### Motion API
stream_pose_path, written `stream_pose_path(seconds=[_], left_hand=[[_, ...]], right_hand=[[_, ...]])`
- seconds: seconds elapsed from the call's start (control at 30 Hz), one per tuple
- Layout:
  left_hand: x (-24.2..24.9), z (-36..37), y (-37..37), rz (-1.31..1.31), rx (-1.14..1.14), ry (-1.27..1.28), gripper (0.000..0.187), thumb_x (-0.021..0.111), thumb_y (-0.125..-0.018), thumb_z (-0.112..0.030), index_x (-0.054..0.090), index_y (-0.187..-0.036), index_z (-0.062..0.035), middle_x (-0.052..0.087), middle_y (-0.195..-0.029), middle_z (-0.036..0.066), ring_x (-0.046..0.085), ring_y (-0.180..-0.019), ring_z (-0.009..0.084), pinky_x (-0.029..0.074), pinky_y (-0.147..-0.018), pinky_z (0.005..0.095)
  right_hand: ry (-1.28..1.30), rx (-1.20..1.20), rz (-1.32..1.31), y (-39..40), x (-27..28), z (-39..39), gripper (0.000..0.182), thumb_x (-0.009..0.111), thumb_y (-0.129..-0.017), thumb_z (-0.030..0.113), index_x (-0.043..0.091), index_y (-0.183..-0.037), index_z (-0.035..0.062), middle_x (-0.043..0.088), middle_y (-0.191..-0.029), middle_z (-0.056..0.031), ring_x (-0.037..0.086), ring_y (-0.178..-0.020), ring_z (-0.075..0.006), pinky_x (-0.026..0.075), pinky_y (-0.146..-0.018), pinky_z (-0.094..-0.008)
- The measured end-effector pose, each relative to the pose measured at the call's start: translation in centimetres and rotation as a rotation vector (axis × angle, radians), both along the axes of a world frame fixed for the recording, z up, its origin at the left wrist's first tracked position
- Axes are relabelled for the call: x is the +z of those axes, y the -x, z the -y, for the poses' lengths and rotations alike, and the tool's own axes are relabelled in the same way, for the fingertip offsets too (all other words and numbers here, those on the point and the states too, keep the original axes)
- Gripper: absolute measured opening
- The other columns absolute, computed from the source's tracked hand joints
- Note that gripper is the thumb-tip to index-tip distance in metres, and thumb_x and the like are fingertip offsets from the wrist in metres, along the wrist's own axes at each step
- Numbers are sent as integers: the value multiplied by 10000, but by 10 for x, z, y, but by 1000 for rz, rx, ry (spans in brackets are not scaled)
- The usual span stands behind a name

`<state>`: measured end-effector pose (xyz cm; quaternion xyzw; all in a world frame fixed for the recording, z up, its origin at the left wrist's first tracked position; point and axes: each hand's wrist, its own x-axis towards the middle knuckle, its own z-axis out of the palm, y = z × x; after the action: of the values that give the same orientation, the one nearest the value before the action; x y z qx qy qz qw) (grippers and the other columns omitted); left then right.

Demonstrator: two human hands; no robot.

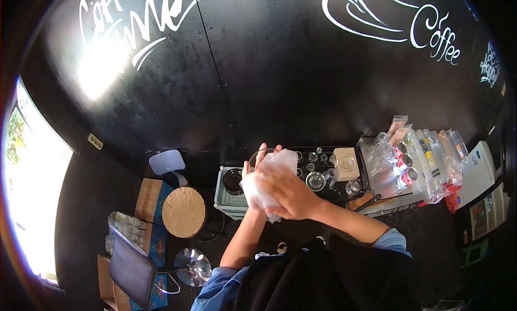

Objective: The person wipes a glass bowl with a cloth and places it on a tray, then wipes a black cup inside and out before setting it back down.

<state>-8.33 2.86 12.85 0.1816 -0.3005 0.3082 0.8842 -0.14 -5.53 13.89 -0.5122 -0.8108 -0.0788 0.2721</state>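
Note:
A crumpled white cloth [284, 161], thin and tissue-like, is bunched between my two hands in front of my body. My left hand [260, 157] is behind and under it, fingertips showing past its upper edge. Across the front of the cloth lies my right hand [289, 191], blurred by motion, with its fingers pressed into the folds. A curved clear rim shows beside my left fingers; whether my left hand holds it I cannot tell. Just beyond are a dark round dish [233, 181] on a pale green plastic rack [226, 201] and several small glass vessels [315, 181].
A wooden stool [184, 212] and a dark chair [132, 268] stand at left beside cardboard boxes [148, 202]. At right, a metal-topped counter [381, 201] bears red-and-white cans [403, 164] and stacked plastic cups [425, 160]. A black wall [269, 85] with white lettering rises behind.

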Motion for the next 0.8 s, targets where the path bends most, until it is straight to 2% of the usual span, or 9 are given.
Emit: stream_pose_path(seconds=[0.07,0.13,0.2,0.23,0.27,0.33,0.43,0.67,0.8], left_hand=[[4,9,10,-604,322,104,551,198,-922,-430,255,-1364,-106,297,-1395,93,290,-1280,257,275,-1035,418],[-15,12,4,-622,370,61,549,203,-926,-434,249,-1368,-111,288,-1402,97,298,-1281,254,228,-1059,422],[-22,23,-8,-467,684,-30,566,225,-920,-466,234,-1375,-131,302,-1390,113,306,-1272,276,228,-1054,432],[-21,6,-6,-556,360,-10,594,249,-906,-502,213,-1383,-150,296,-1390,118,293,-1271,307,238,-1043,451],[-17,-2,-4,-245,65,158,540,258,-916,-448,241,-1371,-158,330,-1367,125,324,-1251,326,260,-1039,437],[-14,-3,9,-250,24,120,550,228,-921,-464,234,-1378,-157,312,-1380,115,306,-1254,327,251,-1038,439],[-19,10,7,-620,429,53,534,225,-923,-456,231,-1381,-184,318,-1375,113,313,-1247,309,245,-1038,450],[-17,5,11,-441,121,125,508,237,-930,-413,273,-1353,-134,353,-1347,111,299,-1261,289,260,-1034,442],[-12,31,-5,-681,596,91,501,223,-950,-390,289,-1340,-82,416,-1293,91,425,-1174,211,342,-988,354]], right_hand=[[0,-232,66,-6,8,1,703,369,-872,499,241,-1357,6,208,-1421,-174,222,-1305,-337,151,-1034,-514],[-4,-347,-21,9,18,-2,702,371,-875,483,230,-1355,-10,187,-1426,-186,204,-1311,-340,139,-1029,-536],[14,-184,-136,19,9,-4,712,379,-873,477,218,-1352,-25,173,-1427,-195,193,-1317,-335,133,-1042,-511],[10,-69,-145,23,5,-4,727,391,-865,486,207,-1357,-17,182,-1423,-195,193,-1318,-325,136,-1053,-483],[-4,-69,32,23,1,1,733,394,-859,498,207,-1361,-3,195,-1418,-191,198,-1319,-315,144,-1058,-465],[49,-15,49,8,3,0,730,392,-859,504,220,-1360,3,216,-1410,-191,206,-1315,-315,146,-1053,-481],[-4,-288,14,6,13,0,718,413,-861,486,225,-1359,4,231,-1411,-176,218,-1310,-321,137,-1050,-494],[3,37,-50,5,2,-1,679,412,-874,435,229,-1353,-10,234,-1412,-174,233,-1306,-324,129,-1055,-482],[-23,-144,-361,14,4,-5,645,419,-892,343,186,-1352,-44,209,-1391,-260,213,-1307,-348,164,-1053,-461]])
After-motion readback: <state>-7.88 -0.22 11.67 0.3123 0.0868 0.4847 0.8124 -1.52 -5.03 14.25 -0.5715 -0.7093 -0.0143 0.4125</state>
